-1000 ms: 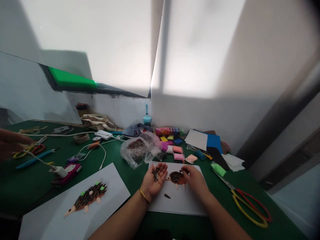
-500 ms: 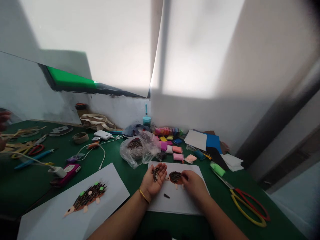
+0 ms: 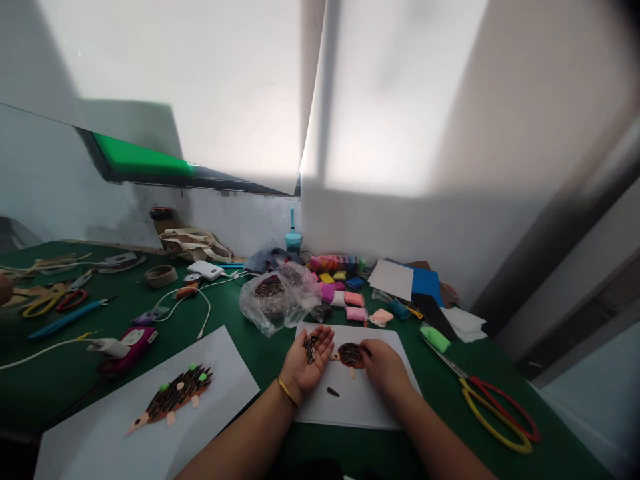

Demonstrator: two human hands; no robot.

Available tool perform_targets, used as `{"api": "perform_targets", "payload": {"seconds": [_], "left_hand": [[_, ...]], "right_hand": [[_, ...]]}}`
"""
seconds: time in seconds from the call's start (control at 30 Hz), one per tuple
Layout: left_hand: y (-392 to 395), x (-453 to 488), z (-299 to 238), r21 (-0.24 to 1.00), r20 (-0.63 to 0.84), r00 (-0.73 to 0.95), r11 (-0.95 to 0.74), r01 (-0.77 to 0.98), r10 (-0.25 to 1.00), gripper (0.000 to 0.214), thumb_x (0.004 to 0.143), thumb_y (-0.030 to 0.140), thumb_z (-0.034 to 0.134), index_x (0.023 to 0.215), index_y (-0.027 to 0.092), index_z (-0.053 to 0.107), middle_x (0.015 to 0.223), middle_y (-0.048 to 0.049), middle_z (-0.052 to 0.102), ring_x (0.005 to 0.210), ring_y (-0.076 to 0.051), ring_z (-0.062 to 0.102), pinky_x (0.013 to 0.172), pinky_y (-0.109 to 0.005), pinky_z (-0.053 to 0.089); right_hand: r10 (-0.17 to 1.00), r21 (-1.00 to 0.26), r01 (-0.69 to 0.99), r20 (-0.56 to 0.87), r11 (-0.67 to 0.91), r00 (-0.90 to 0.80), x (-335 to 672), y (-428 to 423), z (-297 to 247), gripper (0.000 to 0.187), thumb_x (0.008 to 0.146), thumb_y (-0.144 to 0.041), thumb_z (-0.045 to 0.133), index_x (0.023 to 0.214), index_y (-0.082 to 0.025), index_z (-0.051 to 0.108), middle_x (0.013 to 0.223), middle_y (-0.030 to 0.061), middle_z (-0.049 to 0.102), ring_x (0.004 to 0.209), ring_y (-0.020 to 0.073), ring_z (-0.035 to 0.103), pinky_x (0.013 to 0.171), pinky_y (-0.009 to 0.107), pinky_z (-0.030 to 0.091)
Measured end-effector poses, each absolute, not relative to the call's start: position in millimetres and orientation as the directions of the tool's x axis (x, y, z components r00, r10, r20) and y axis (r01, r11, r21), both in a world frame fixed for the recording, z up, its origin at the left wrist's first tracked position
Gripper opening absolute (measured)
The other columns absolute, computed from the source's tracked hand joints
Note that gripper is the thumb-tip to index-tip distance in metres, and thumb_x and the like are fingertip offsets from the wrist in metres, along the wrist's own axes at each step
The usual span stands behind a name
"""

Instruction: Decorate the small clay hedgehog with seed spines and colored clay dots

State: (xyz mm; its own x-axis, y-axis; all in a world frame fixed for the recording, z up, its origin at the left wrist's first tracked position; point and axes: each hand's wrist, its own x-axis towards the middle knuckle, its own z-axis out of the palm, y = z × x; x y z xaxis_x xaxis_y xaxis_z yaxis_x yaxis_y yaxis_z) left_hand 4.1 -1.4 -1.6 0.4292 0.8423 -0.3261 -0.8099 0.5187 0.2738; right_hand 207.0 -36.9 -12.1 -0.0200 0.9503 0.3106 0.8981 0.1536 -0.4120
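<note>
My left hand [image 3: 309, 363] is turned palm up and cupped over the left side of a white sheet [image 3: 360, 407], holding a small heap of striped sunflower seeds [image 3: 311, 348]. On that sheet is a small clay hedgehog [image 3: 349, 355] with a brown body, pale snout and feet, its back covered in dark seeds. My right hand [image 3: 383, 365] pinches at the hedgehog's rear edge; whatever its fingertips hold is hidden. One loose seed [image 3: 333, 392] lies on the paper between my hands.
Left is a larger seed hedgehog [image 3: 175, 397] on paper. Behind my hands stand a plastic bag of seeds [image 3: 273, 293] and clay packets [image 3: 356, 313]. Scissors [image 3: 495, 410] lie right, with green clay [image 3: 435, 339] by their tip. A power bank [image 3: 131, 350] is left; another person's hand [image 3: 5, 288] shows at the edge.
My right hand has shifted very slightly left along the hedgehog's back. My left hand stays put. At far left the other person's hand has moved lower, and the white cable and plug have shifted.
</note>
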Motion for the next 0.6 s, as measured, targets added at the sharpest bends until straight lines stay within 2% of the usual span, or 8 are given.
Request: {"api": "perform_targets", "payload": {"seconds": [0.27, 0.6], "left_hand": [[-2.1, 3.5, -0.1, 0.275, -0.334, 0.424, 0.517, -0.811, 0.842, 0.026, 0.090, 0.032, 0.045, 0.095, 0.011, 0.059, 0.108, -0.0155, 0.064, 0.114, -0.026, 0.055, 0.092, -0.038, 0.048], [-2.4, 4.2, -0.1, 0.270, -0.340, 0.415, 0.510, -0.817, 0.844, 0.027, 0.090, 0.033, 0.045, 0.095, 0.010, 0.059, 0.106, -0.0157, 0.065, 0.113, -0.027, 0.055, 0.091, -0.038, 0.049]], "right_hand": [[0.931, -0.357, 0.915, 0.362, 0.188, -0.050, 205.1, -40.0, -6.7, 0.018, 0.084, -0.019, 0.048, 0.082, -0.023, 0.066, 0.081, 0.0043, 0.064, 0.080, 0.0187, 0.056, 0.070, 0.028, 0.036], [0.922, -0.392, 0.901, 0.386, 0.186, -0.023, 215.5, -47.6, -1.5, 0.014, 0.082, -0.023, 0.053, 0.085, -0.023, 0.067, 0.085, 0.0031, 0.061, 0.084, 0.0174, 0.054, 0.073, 0.026, 0.036]]}}
